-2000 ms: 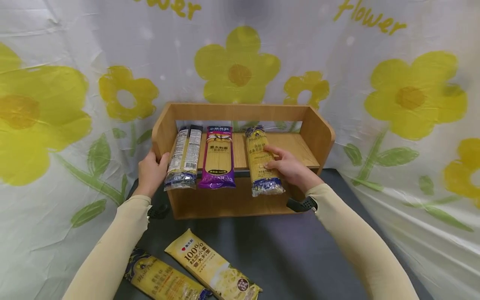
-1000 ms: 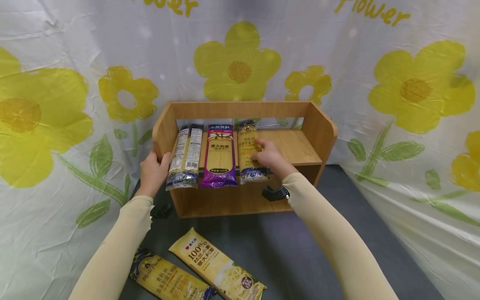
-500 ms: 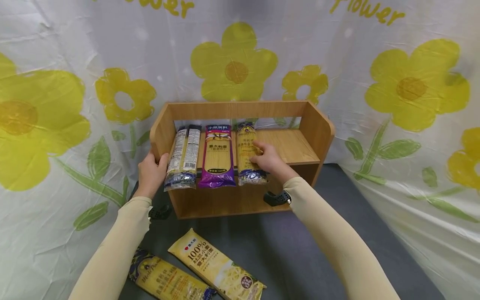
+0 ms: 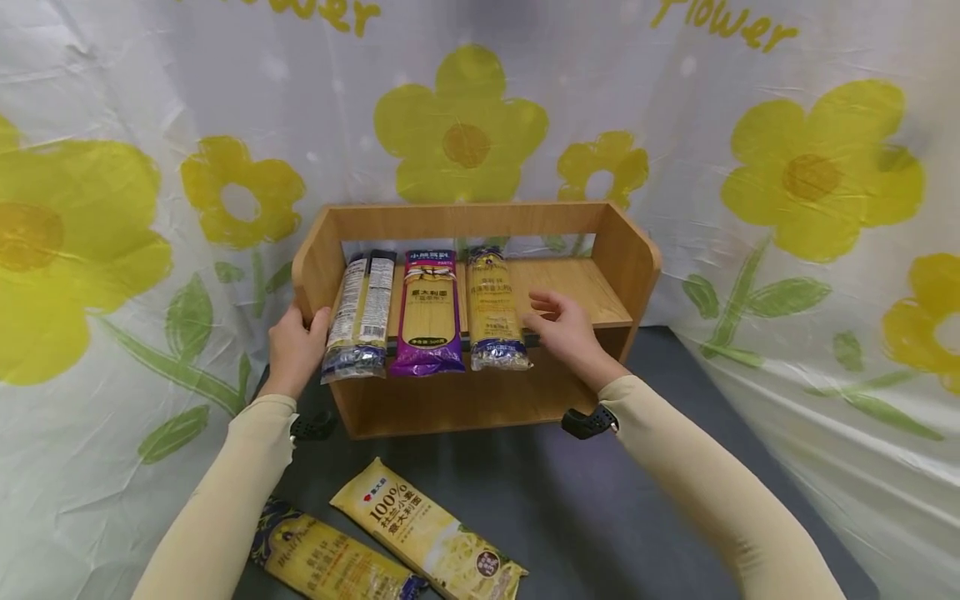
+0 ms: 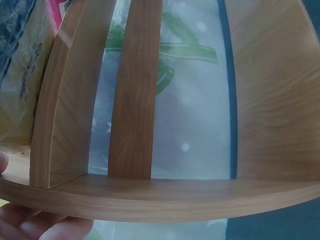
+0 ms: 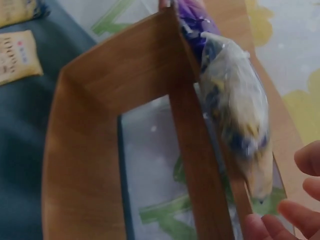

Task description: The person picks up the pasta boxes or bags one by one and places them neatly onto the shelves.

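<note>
My left hand [image 4: 295, 346] grips the left side panel of a small wooden shelf [image 4: 630, 275]. In the left wrist view its fingers [image 5: 65, 230] lie outside the panel and the thumb [image 5: 2, 162] inside. My right hand [image 4: 566, 329], fingers parted and holding nothing, is just right of a yellow spaghetti pack [image 4: 495, 300] with a blue end. That pack lies on the top board beside a purple-edged pasta pack [image 4: 429, 312] and a pack with white label panels [image 4: 360, 312] at the left. Their lower ends stick out past the board's front.
On the dark table [image 4: 600, 517] in front lie a cream pasta pack [image 4: 431, 529] and a yellow spaghetti pack [image 4: 330, 558], both slanted. Bare board [image 4: 577, 287] shows right of the shelved packs. A flower-painted curtain [image 4: 525, 100] stands behind and at both sides.
My right hand moved the yellow spaghetti pack left, close to the purple-edged one, then let go and drew back right. My left hand kept its grip on the shelf.
</note>
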`<action>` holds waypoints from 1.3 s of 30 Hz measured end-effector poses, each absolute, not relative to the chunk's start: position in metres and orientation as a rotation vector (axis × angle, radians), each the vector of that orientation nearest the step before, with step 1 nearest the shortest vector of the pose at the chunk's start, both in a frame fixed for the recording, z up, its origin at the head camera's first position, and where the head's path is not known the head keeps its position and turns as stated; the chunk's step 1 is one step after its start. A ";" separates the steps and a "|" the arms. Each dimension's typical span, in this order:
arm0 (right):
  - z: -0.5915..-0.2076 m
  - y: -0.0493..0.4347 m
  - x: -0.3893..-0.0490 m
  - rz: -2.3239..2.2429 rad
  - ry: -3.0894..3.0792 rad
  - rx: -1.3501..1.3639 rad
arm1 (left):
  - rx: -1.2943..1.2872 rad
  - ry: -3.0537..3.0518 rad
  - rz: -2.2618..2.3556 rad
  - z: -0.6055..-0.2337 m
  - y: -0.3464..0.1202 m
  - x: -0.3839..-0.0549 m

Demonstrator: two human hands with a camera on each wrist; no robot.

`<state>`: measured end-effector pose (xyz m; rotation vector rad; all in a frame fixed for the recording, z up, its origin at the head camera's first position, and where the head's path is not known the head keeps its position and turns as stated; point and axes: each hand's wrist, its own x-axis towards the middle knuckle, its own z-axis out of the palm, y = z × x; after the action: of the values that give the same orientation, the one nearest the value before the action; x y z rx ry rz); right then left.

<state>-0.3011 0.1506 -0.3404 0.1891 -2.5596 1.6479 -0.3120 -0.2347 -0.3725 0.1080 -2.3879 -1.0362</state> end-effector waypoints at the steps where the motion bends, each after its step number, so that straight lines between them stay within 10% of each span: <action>1: -0.342 0.156 -0.298 1.634 -2.562 0.189 | 0.109 -2.387 -1.033 -0.372 -0.236 -0.311; 15: -0.419 0.201 -0.259 1.634 -2.815 0.202 | 0.133 -2.393 -1.003 -0.365 -0.241 -0.310; 39: -0.541 0.083 -0.189 1.632 -3.234 0.837 | 0.133 -2.391 -1.042 -0.369 -0.233 -0.310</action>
<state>-0.1888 0.0833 -0.5415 0.8373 -3.2336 1.6316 -0.3100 -0.2326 -0.3694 0.1330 -2.3915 -1.0424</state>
